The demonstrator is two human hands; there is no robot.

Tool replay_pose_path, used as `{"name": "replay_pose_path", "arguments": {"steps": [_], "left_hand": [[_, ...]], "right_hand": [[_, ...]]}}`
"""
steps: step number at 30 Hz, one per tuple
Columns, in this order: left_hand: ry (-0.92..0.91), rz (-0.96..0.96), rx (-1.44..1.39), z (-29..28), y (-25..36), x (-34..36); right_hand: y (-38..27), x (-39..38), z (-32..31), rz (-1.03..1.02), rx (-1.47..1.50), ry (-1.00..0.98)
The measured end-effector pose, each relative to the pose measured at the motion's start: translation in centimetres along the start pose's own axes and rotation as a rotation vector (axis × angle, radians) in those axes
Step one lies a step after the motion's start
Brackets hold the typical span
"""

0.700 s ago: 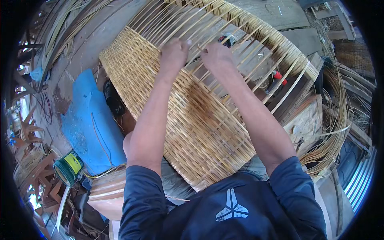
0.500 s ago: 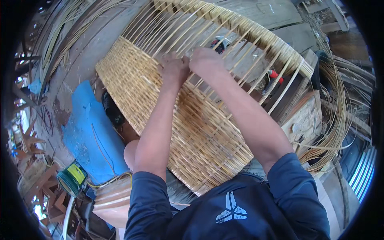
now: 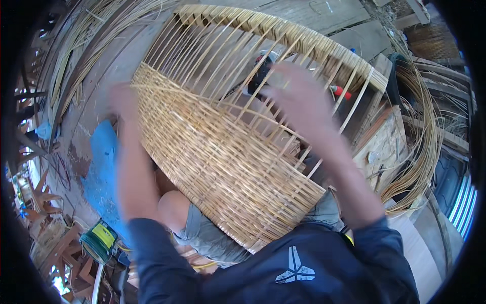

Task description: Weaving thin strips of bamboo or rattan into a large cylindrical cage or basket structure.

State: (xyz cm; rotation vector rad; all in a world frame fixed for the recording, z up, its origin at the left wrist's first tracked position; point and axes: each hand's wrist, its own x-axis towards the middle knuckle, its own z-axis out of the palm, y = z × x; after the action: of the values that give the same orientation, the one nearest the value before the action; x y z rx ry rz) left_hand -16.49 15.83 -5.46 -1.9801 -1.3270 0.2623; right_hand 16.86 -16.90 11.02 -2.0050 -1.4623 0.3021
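A half-woven rattan panel [image 3: 217, 167] lies slantwise across my lap. Its lower part is tightly woven, while bare stakes [image 3: 238, 55] run on up to a thick wrapped rim [image 3: 304, 38] at the far side. My left hand [image 3: 124, 101] is at the panel's left edge, smeared by motion. One loose weaving strand [image 3: 187, 93] starts near that hand and runs rightward along the top of the weave, between the stakes. Above the bare stakes on the right is my right hand [image 3: 301, 96], also blurred. Whether either hand grips anything cannot be made out.
Bundles of long rattan strands lie at the upper left [image 3: 96, 40] and hang in a coil [image 3: 425, 152] at right. A blue sheet [image 3: 104, 167] and a green tin [image 3: 98, 240] are on the left. A red-handled tool [image 3: 340, 92] shows beyond the stakes.
My hands were together at the weave's upper edge. The left has moved out to the panel's left edge, the right further right. The panel has shifted slightly, and a loose strand now shows.
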Motion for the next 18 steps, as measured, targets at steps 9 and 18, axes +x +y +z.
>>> {"name": "replay_pose_path", "arguments": {"steps": [9, 18], "left_hand": [[0.142, 0.001, -0.253, -6.2, -5.6, -0.6], [-0.184, 0.627, -0.854, -16.7, 5.9, -6.3]], "right_hand": [[3.5, -14.3, -19.1, 0.798, -0.314, -0.718], [10.6, -26.0, -31.2, 0.731, -0.838, -0.399]]}}
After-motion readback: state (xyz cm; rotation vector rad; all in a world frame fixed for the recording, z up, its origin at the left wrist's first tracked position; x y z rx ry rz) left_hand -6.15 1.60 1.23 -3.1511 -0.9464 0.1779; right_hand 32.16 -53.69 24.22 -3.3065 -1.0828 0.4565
